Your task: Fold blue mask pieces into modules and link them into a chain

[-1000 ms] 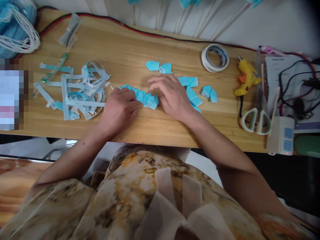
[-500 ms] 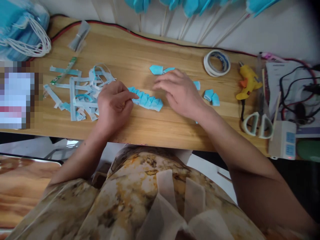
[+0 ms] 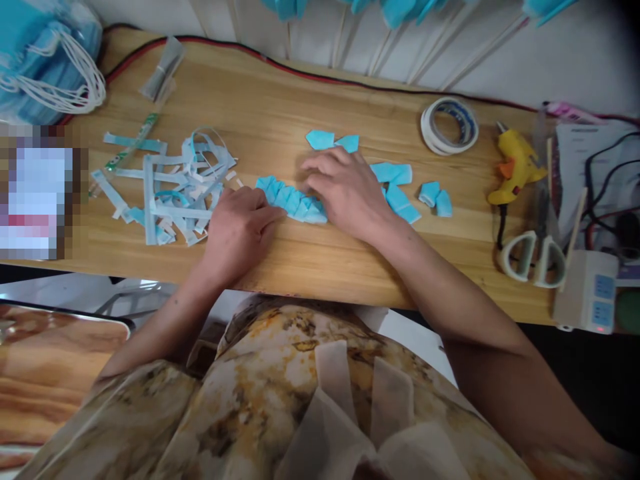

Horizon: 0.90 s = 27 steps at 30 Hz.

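Note:
A gathered blue fabric strip (image 3: 293,200), folded into a row of small pleats, lies on the wooden table between my hands. My left hand (image 3: 245,230) is closed beside its left part, the index finger reaching to the strip's lower edge; whatever lies under the curled fingers is hidden. My right hand (image 3: 345,190) is open, palm down, fingers spread at the strip's right end. Flat blue fabric pieces lie around it: a pointed piece (image 3: 320,139) behind the fingers, a strip (image 3: 403,205) by the wrist, and small folded pieces (image 3: 429,193) further right.
White and blue scraps (image 3: 175,190) are heaped at left, near a phone (image 3: 37,200) and bagged masks (image 3: 50,67). Tape rolls (image 3: 427,130), a yellow glue gun (image 3: 515,163), scissors (image 3: 520,257) and a power strip (image 3: 587,293) lie right. Blue shapes on sticks (image 3: 383,50) lean at the wall.
My right hand has come down and left, onto the strip's right end, uncovering blue pieces by its wrist. My left hand has lowered slightly to the right. The view has shifted a little.

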Motion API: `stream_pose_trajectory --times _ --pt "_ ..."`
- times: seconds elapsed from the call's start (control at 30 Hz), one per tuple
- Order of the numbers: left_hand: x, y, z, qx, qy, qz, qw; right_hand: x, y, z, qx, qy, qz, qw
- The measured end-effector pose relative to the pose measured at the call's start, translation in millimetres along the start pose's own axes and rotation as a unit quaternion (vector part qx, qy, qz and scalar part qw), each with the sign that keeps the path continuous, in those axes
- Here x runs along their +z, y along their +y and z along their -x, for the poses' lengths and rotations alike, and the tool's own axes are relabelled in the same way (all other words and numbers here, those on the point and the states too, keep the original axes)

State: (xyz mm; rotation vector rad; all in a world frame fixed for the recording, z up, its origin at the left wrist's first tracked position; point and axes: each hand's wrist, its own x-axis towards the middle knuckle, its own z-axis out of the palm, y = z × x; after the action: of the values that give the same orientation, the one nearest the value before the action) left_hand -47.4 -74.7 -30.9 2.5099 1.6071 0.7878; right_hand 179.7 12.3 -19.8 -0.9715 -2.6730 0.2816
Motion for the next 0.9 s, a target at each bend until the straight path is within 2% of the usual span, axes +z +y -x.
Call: stream_pose_trajectory --times 0.13,0.23,0.33,0.47,0.6,0.73,0.9 --pt "-0.4 0.1 -0.3 0.002 -0.003 0.005 1.0 -9.1 3.4 1.1 0.006 0.029 -0.047 0.998" --pt "-4.2 0.4 0.2 0.004 0.029 0.019 0.999 -13.5 1.2 -0.8 -0.011 0.032 -0.09 0.995" --pt "-9.6 -0.5 0.9 -0.029 0.057 0.044 0.997 -12.8 0.8 -4.3 -0.034 0.025 -0.099 0.994" --pt "-11.2 -2.9 1.9 -0.063 0.065 0.03 0.995 -7.8 1.4 -9.5 -0.053 0.008 -0.093 0.994" --pt "-5.4 -4.2 2.4 -0.05 0.062 0.006 0.997 -3.8 -6.0 -16.8 -0.045 -0.014 -0.083 0.995" --pt "-0.5 -4.9 2.0 -0.03 0.039 -0.02 0.999 0.3 -10.7 -23.0 -0.042 -0.054 -0.018 0.998" --pt "-1.1 -4.6 1.5 -0.028 0.031 -0.029 0.999 -4.1 -2.2 -23.7 -0.008 -0.052 0.009 0.999"
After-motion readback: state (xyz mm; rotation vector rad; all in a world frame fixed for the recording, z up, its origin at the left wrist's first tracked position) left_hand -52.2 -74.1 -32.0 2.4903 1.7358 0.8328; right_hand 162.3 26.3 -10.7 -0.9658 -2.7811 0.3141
